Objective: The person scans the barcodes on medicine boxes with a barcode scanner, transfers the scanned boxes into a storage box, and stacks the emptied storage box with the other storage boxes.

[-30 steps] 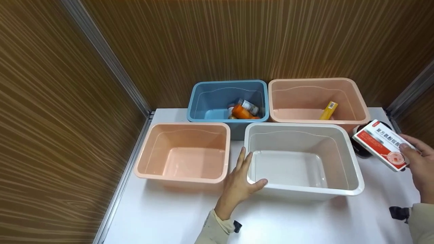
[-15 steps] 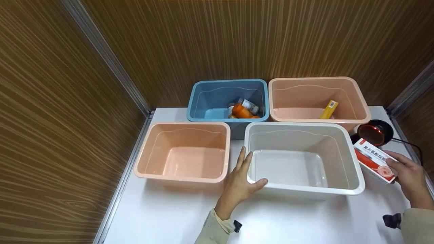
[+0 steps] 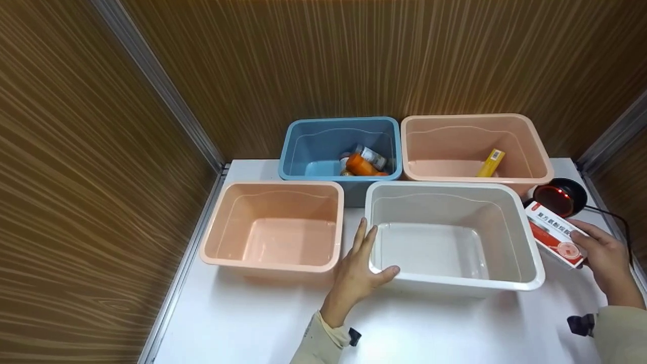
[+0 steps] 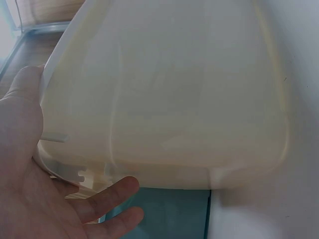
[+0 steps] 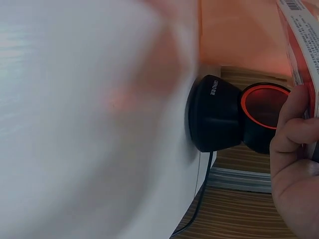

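Note:
My right hand [image 3: 606, 255] grips a white-and-red medicine box [image 3: 555, 233] by its right end, just right of the white bin. The box's far end overlaps a black barcode scanner [image 3: 568, 194] in the head view. In the right wrist view the scanner [image 5: 217, 114] glows red at its round window, and the box [image 5: 301, 45] is held up beside it. My left hand [image 3: 354, 275] lies with spread fingers against the left front corner of the white bin [image 3: 455, 284], thumb over its rim. The left wrist view shows the fingers at the bin's outer wall [image 4: 169, 99].
A blue bin [image 3: 298, 126] at the back holds several bottles, one orange [image 3: 361, 166]. Beside it, a peach bin [image 3: 465, 121] contains a yellow box [image 3: 490, 163]. Another peach bin [image 3: 283, 268] stands front left. A cable [image 3: 616, 217] runs from the scanner; wood-patterned walls [image 3: 313, 60] enclose the table.
My right hand has carried the medicine box left and in front of the scanner, bringing the scanner's red-lit window into view. The left hand has stayed put at the white bin.

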`<control>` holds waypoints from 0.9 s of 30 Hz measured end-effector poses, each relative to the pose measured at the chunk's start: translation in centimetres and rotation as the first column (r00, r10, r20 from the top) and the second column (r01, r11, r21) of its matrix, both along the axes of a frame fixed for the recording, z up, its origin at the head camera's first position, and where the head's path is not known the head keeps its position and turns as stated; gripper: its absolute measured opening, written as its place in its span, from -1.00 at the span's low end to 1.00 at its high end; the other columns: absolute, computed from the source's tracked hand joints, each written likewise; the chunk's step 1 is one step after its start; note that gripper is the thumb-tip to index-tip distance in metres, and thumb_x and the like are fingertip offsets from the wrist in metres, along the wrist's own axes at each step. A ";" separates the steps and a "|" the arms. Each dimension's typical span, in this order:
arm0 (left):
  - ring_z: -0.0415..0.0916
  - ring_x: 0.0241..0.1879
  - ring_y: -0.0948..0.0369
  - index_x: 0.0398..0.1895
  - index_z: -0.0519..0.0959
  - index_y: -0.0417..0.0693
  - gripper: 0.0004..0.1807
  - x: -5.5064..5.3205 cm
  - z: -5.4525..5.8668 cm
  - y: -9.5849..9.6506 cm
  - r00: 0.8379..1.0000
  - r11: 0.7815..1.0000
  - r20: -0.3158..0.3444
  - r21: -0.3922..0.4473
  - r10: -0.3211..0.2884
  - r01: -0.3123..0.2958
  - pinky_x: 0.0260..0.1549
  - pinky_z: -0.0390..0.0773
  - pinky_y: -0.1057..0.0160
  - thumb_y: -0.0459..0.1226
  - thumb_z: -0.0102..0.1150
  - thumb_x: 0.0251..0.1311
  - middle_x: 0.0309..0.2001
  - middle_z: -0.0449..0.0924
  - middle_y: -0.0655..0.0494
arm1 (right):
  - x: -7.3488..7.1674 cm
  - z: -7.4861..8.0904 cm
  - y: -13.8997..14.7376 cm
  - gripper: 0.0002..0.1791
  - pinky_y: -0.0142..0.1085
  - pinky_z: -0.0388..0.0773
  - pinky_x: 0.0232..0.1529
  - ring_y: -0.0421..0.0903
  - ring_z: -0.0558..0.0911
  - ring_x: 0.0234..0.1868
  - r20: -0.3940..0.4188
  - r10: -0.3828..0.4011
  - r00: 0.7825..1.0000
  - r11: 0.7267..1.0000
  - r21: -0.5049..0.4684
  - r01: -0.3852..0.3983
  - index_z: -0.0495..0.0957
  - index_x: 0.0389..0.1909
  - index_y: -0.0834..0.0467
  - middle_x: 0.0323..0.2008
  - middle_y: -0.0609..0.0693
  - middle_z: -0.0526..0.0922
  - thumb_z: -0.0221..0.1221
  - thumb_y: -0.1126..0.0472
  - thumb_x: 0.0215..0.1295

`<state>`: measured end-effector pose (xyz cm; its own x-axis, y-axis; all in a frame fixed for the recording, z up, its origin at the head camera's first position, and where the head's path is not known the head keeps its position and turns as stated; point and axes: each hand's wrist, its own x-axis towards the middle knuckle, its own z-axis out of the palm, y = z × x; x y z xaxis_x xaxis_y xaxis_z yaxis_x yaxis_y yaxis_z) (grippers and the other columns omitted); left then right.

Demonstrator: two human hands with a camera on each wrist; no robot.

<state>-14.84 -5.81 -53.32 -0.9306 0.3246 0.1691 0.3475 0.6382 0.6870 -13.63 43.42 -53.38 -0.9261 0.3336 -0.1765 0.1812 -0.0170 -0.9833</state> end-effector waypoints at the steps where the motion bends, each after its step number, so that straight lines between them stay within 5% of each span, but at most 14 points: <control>1: 0.20 0.29 0.07 0.51 -0.10 0.27 0.09 0.0 0.0 0.0 1.000 1.000 0.000 0.002 -0.001 0.001 -0.12 0.46 0.16 0.45 0.00 -0.07 0.47 -0.52 0.45 | 0.0 0.1 0.0 -0.55 -0.46 0.49 -0.53 -0.33 0.51 -0.38 -0.006 0.004 1.000 1.000 -0.005 -0.004 0.52 0.18 -0.07 -0.19 -0.28 0.51 0.23 0.04 0.25; 13: 0.17 0.31 0.07 0.51 -0.09 0.27 0.07 0.1 -0.1 0.0 1.000 1.000 -0.024 0.029 -0.005 0.006 -0.02 0.43 0.08 0.37 0.10 -0.03 0.51 -0.39 0.26 | -0.4 0.5 -0.7 -0.58 -0.45 0.49 -0.56 -0.31 0.53 -0.39 -0.061 0.037 0.997 0.997 -0.065 -0.041 0.51 0.20 -0.04 -0.21 -0.22 0.54 0.18 0.11 0.30; 21: 0.12 0.33 0.09 0.51 -0.09 0.26 0.07 0.1 -0.2 -0.2 1.000 0.999 -0.012 0.054 -0.008 0.009 0.07 0.37 0.02 0.33 0.14 -0.03 0.48 -0.49 0.42 | -0.6 0.8 -1.0 -0.63 -0.40 0.46 -0.64 -0.26 0.55 -0.45 -0.119 0.044 0.992 0.989 -0.132 -0.060 0.55 0.15 -0.01 -0.28 -0.20 0.60 0.14 0.19 0.33; 27: 0.11 0.34 0.10 0.49 -0.16 0.37 0.07 0.0 -0.1 -0.1 1.000 0.999 0.001 0.043 -0.011 0.011 0.07 0.37 0.00 0.40 0.07 -0.05 0.49 -0.47 0.39 | -0.3 1.6 -0.7 -0.62 -0.41 0.46 -0.62 -0.29 0.51 -0.43 -0.034 -0.017 0.999 1.000 -0.008 0.017 0.54 0.16 -0.09 -0.25 -0.24 0.51 0.16 0.10 0.32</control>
<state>-14.80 -5.91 -53.47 -0.9272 0.3273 0.1819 0.3534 0.6042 0.7142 -13.92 42.74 -51.75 -0.9258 0.3478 -0.1478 0.1475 -0.0277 -0.9887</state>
